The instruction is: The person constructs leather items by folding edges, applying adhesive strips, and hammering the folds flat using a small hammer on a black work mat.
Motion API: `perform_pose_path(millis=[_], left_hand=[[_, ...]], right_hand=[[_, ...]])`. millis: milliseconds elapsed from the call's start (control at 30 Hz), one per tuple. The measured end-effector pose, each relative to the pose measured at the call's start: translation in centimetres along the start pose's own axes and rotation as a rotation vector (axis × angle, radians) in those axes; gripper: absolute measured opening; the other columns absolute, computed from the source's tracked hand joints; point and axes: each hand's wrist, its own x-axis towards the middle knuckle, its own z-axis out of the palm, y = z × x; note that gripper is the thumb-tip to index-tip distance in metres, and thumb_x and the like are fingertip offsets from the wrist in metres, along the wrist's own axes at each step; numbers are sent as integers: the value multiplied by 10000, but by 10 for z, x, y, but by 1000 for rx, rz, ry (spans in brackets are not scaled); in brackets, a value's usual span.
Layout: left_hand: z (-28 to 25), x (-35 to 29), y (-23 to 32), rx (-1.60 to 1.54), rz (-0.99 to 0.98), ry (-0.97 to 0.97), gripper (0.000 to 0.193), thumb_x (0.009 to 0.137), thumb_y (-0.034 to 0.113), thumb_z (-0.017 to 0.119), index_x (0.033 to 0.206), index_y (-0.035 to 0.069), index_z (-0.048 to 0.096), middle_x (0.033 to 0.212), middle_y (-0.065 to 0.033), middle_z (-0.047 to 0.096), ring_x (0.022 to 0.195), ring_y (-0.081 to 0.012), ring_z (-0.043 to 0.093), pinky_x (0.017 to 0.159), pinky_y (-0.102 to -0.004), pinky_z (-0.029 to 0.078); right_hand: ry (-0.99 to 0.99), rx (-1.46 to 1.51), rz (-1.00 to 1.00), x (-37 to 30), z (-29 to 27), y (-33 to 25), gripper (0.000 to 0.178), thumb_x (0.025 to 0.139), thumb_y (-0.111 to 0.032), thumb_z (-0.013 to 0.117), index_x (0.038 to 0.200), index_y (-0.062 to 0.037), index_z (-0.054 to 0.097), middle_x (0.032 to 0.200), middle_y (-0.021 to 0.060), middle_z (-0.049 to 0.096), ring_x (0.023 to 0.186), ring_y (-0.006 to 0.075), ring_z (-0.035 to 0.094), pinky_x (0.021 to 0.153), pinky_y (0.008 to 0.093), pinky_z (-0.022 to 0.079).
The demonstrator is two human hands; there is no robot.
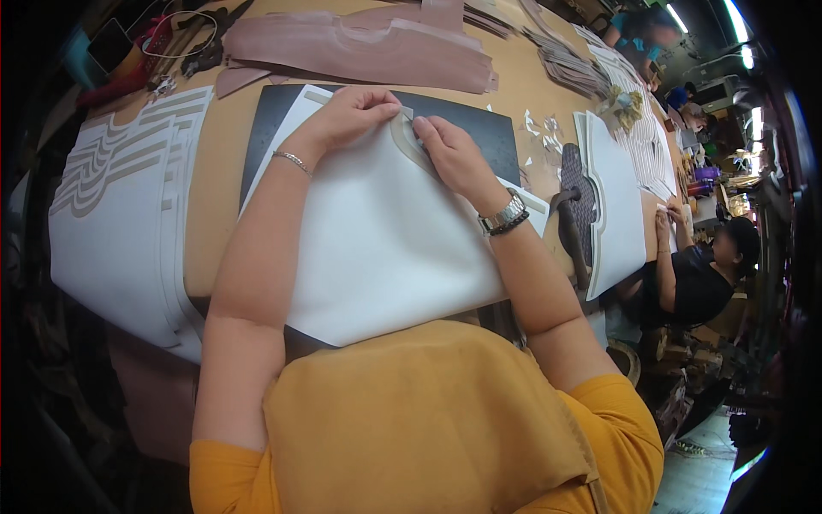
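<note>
Head view: tan table (210, 201); white panel (377, 231) over dark board (494, 128), before the wearer. Left hand (353, 118), right hand (455, 156) nearly closed, pinching panel's far edge. Grey curved band (406, 144) there: best worked evenly, uncreased.

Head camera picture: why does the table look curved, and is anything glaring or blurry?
In the head view, the wide fisheye lens bows the tabletop; in the head view, a strip light glares at upper right; in the head view, the white sheet carries soft grey shading, and detail smears near the dark right rim.
</note>
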Motion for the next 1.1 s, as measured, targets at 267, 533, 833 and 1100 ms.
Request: perform_pose_path(millis=[267,533,833,1100], left_hand=[[1,0,3,15,-20,-29,164,1002,184,614,1023,30,668,909,47,648,842,-25,560,784,-196,462],[1,-3,0,83,10,1,174,1001,195,618,1003,26,662,894,47,639,832,-26,547,771,-194,451],[8,-7,19,427,-39,-7,304,976,357,572,1062,115,734,880,-24,726,968,-178,656,1197,-569,113],[32,-29,47,1244,30,82,530,930,373,666,1408,179,545,1519,-133,457,1399,-300,432,1158,-622,260]], right_hand=[[50,23,-12,0,6,4,463,1056,-407,468,943,21,607,809,207,632,740,311,579,733,390,474],[49,-26,-10,6,6,-3,464,1049,-405,484,903,21,596,786,214,627,711,341,572,695,407,470],[104,58,43,7,-9,27,479,1016,-444,542,970,16,664,861,168,698,742,288,631,724,374,502],[175,-183,-250,48,-15,29,368,877,-295,768,1097,-9,699,963,135,723,852,223,679,796,327,524]])
